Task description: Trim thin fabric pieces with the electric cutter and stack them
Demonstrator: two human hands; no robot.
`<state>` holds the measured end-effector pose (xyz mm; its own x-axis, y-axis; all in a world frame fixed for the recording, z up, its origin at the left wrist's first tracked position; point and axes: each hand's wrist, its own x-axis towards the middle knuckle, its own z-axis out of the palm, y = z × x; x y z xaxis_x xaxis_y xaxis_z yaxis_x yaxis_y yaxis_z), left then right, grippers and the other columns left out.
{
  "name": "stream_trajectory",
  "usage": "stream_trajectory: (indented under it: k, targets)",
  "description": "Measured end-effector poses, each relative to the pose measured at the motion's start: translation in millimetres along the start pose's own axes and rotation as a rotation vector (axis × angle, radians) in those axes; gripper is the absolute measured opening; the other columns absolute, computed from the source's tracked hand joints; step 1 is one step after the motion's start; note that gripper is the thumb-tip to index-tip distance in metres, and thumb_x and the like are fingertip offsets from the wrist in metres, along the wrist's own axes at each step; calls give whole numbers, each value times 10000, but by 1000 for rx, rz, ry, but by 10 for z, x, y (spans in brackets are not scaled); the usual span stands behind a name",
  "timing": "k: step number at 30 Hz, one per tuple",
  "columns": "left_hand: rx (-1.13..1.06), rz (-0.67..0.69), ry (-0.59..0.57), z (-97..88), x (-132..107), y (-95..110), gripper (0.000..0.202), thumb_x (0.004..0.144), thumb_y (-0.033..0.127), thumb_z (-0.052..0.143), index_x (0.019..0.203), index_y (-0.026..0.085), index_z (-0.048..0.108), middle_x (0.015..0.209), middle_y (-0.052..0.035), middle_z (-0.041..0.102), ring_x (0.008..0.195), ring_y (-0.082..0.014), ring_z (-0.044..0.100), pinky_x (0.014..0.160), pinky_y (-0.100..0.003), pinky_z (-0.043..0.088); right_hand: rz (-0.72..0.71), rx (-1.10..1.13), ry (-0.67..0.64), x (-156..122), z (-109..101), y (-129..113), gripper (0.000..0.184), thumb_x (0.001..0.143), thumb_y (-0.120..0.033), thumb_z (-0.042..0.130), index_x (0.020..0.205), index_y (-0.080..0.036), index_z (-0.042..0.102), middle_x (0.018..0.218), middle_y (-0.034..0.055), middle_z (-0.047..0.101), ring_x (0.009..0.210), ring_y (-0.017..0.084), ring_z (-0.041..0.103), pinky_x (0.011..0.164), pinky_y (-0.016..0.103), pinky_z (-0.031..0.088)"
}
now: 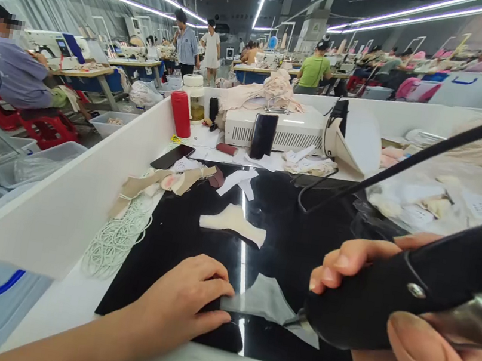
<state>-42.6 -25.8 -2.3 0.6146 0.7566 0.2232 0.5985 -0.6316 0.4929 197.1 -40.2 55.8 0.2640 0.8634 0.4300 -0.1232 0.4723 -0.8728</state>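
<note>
My left hand (pixel 194 294) rests low over the black glossy board, thumb and index finger at the left end of a thin grey fabric piece (pixel 263 300), holding it down. The piece lies flat across the near part of the board. My right hand (pixel 424 346) is wrapped around a bulky black hand tool (pixel 367 308) with a metal part on its side. Its narrow tip meets the fabric's right portion; exact contact is partly hidden by the tool body. A cream fabric piece (pixel 234 220) lies farther back on the black board (pixel 175 255).
White cut pieces (pixel 241 182), beige scraps (pixel 145 184) and pale green cord (pixel 116 240) lie around the board. Behind stand a phone (pixel 264 136), a white machine (pixel 296 131) and a red can (pixel 180 114). A black cable (pixel 430 154) crosses the right side. Several people work beyond.
</note>
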Motion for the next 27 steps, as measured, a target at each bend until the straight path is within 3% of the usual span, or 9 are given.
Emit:
stream_trajectory:
  k: [4, 10, 17, 21, 27]
  targets:
    - [-50, 3, 32, 56, -12, 20, 98, 928, 188, 746, 984, 207, 668, 1118, -11, 664, 1014, -178, 636, 909, -323, 518, 72, 27, -8, 13, 209, -17, 469, 792, -482, 847, 1181, -347, 622, 843, -2, 643, 696, 223, 631, 615, 412, 578]
    - [-69, 20, 64, 37, -77, 8, 74, 945, 152, 711, 940, 194, 650, 1132, -9, 671, 1022, -161, 650, 946, -311, 511, 22, 79, -43, 39, 393, 51, 460, 770, -480, 864, 1111, -314, 603, 755, -29, 650, 593, 199, 628, 564, 385, 569]
    - [-3, 84, 52, 21, -79, 3, 250, 961, 211, 717, 1205, 229, 661, 1183, -33, 682, 1078, -190, 660, 973, -350, 537, 22, 96, -46, -11, 429, 114, 442, 796, -437, 845, 1139, -298, 604, 783, -25, 651, 621, 199, 633, 595, 394, 584]
    - [121, 183, 72, 16, -120, -3, 168, 996, 244, 664, 1159, 229, 701, 1180, -43, 684, 1079, -200, 663, 978, -369, 555, 49, 86, -24, -39, 422, 110, 444, 787, -444, 853, 1128, -304, 607, 780, -29, 644, 628, 197, 628, 596, 390, 584]
    - [165, 226, 96, -7, -245, -22, 164, 1011, 230, 628, 1152, 209, 707, 1199, -61, 715, 1113, -220, 667, 973, -382, 581, 68, 71, -33, -70, 407, 131, 410, 796, -413, 848, 1118, -313, 614, 783, -24, 651, 641, 201, 631, 613, 396, 595]
